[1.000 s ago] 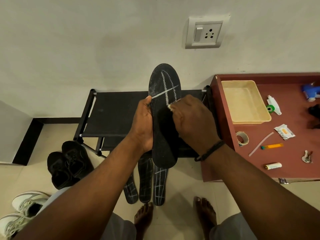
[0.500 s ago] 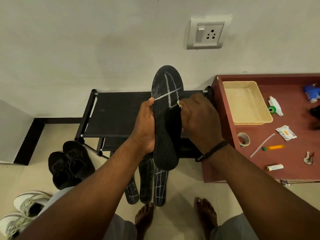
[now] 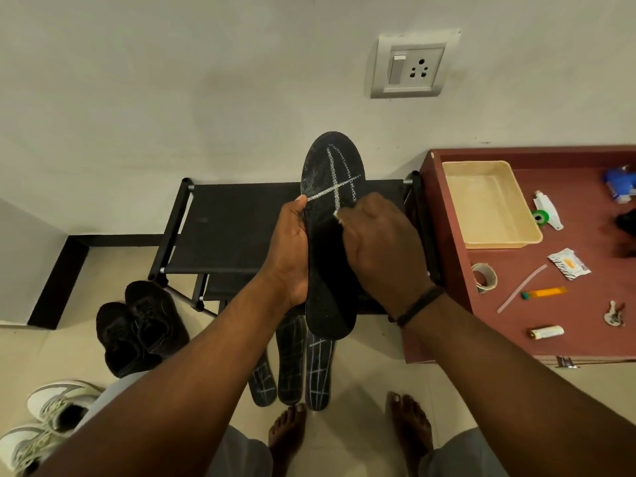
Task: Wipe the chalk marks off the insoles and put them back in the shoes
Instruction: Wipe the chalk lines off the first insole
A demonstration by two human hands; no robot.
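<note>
Two hands work one black insole (image 3: 330, 235) held upright at center frame; the left hand (image 3: 289, 249) wraps its 9 o'clock edge, thumb on the chalk cross; the right hand (image 3: 378, 242), fingers curled, pinches something small and white (image 3: 336, 217) against its face. Three chalked insoles (image 3: 292, 366) lie on the floor at 6 o'clock; black shoes (image 3: 137, 325) sit at 8 o'clock.

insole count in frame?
4. One black chalk-marked insole held upright in the left hand; three more leaning against the rack on the floor below, partly hidden.

Left hand (image 3: 289, 256) grips insole (image 3: 330, 235) edge, thumb up; right hand (image 3: 378, 242) fingers (image 3: 344, 218) curled, pinching small white piece.
</note>
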